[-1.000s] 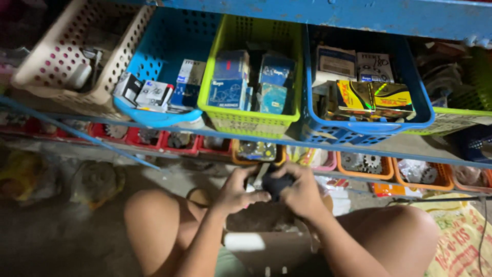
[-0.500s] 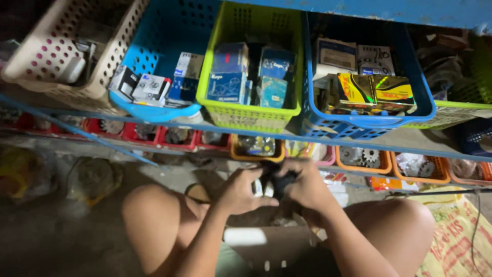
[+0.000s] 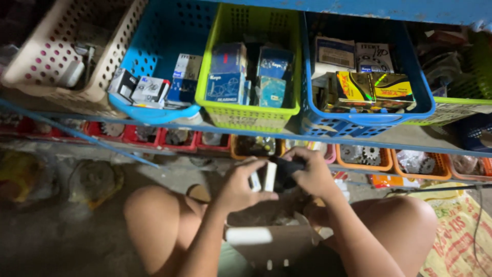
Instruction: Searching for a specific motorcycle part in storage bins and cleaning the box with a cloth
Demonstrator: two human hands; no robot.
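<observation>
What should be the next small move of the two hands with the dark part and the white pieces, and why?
Probably lower the dark part toward the open cardboard box between the knees. The right hand grips it from the right, the left hand pinches the small white pieces at its left side, and both hang just above the box. Exactly what the part is cannot be told.

Blue metal shelf (image 3: 359,134) carries plastic baskets: beige (image 3: 46,61), blue (image 3: 159,110), lime green (image 3: 251,115), dark blue (image 3: 359,123). Red trays (image 3: 148,136) and orange trays (image 3: 379,165) below. Dusty grey floor (image 3: 56,241), dim light.
</observation>
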